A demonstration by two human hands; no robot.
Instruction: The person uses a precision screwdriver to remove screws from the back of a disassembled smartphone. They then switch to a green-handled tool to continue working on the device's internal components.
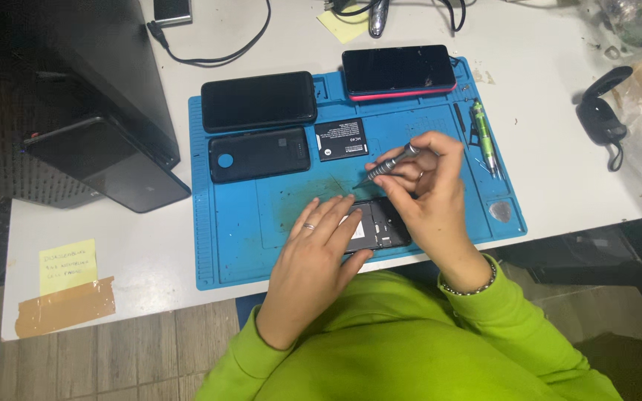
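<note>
Green sleeves fill the bottom of the view, both forearms reaching out over the desk (pixel 98 230) edge. Left hand (pixel 313 252) lies flat, its fingers spread and pressing down on an opened phone (pixel 380 223) at the near edge of the blue work mat (pixel 247 238); it grips nothing, only pins the phone. Right hand (pixel 429 186) has its fingers closed around a small grey precision screwdriver (pixel 389 165), tip pointing down and to the left, just above the phone's upper edge.

Doing this step well, as a judgement: keep the left palm steady so the phone cannot slide, hold the driver upright over the screw rather than slanted, and turn with the fingertips under light pressure (a slanted tip tends to slip out of a small head).

Farther back on the mat: a loose black battery (pixel 342 139), a black back cover (pixel 259 154), a dark phone (pixel 258 101) face up, and a red-edged phone (pixel 399 71). A green-handled tool (pixel 482 134) lies to the right.

Hard to make out: the driver tip against the mat, any screw heads, and most of the opened phone, which both hands cover. Whether the tip touches anything cannot be told.
</note>
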